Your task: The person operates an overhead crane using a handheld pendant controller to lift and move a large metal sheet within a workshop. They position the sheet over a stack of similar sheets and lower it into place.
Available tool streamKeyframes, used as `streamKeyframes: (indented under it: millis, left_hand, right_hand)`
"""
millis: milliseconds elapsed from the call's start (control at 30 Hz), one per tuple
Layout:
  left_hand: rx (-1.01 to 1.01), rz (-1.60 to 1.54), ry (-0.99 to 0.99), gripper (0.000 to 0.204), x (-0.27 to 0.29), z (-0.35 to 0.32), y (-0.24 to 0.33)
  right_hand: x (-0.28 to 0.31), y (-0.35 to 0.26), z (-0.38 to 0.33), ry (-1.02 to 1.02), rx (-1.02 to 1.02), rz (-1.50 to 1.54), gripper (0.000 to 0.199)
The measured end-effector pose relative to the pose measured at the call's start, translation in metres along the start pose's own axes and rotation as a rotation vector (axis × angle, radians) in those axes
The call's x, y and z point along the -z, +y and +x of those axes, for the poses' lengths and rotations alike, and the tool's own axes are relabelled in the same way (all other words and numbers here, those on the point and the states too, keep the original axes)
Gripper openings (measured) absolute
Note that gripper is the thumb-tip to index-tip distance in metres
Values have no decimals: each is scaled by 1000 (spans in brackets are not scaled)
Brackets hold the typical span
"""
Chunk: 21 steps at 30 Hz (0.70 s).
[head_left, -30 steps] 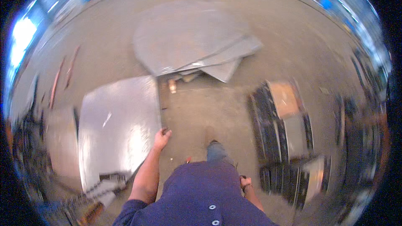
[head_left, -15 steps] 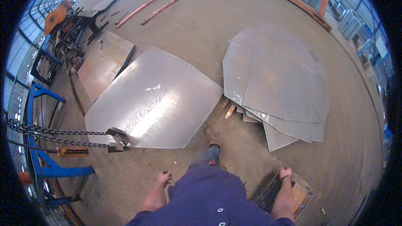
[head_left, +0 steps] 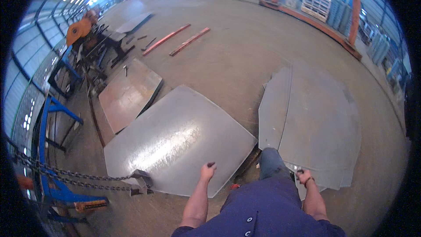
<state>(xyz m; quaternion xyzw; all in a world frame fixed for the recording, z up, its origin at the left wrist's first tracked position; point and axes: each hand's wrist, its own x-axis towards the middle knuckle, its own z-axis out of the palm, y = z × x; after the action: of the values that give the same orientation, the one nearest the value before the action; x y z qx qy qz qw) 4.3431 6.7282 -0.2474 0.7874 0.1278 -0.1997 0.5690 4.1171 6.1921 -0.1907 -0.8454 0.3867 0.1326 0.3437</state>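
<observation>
My left hand [head_left: 207, 172] is closed above the near edge of a large shiny steel plate [head_left: 201, 123]. Something small and dark shows at its fingers, too unclear to name. My right hand [head_left: 305, 177], with a dark band at the wrist, is curled over the near edge of a stack of grey steel plates [head_left: 318, 118]. A dark bit shows at these fingers too, and I cannot tell what it is. Two metal lifting clamps [head_left: 141, 181] on chains [head_left: 87, 174] sit at the shiny plate's near left corner.
An orange control pendant [head_left: 90, 205] hangs beside a blue steel frame [head_left: 61, 188] at left. A smaller plate [head_left: 131, 92] carries a hammer [head_left: 126, 70]. Two red bars [head_left: 166, 39] lie on the floor farther off, near an orange machine [head_left: 80, 30]. A rail [head_left: 307, 17] runs along the far right.
I have moved forward, so the plates appear nearer and lower. My left hand is now over the shiny plate, my right over the stack. The open box near my right hand has left view.
</observation>
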Motion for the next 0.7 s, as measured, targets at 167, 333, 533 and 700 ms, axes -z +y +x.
streamKeyframes:
  millis: [167, 333, 533, 700]
  left_hand:
    - [112, -9, -15, 34, 5, 2, 56]
    - [386, 107, 232, 40, -4, -50, -43]
    - [896, 208, -14, 41, 12, -107, -85]
    - [904, 254, -32, 45, -16, 41, -18]
  right_hand:
    - [43, -88, -63, -139, -359, -105, 42]
    - [30, -83, 30, -312, -375, -208, 57]
    - [4, -207, 168, -372, -164, -293, 44]
    - [-48, -314, 357, -434, -77, -199, 36]
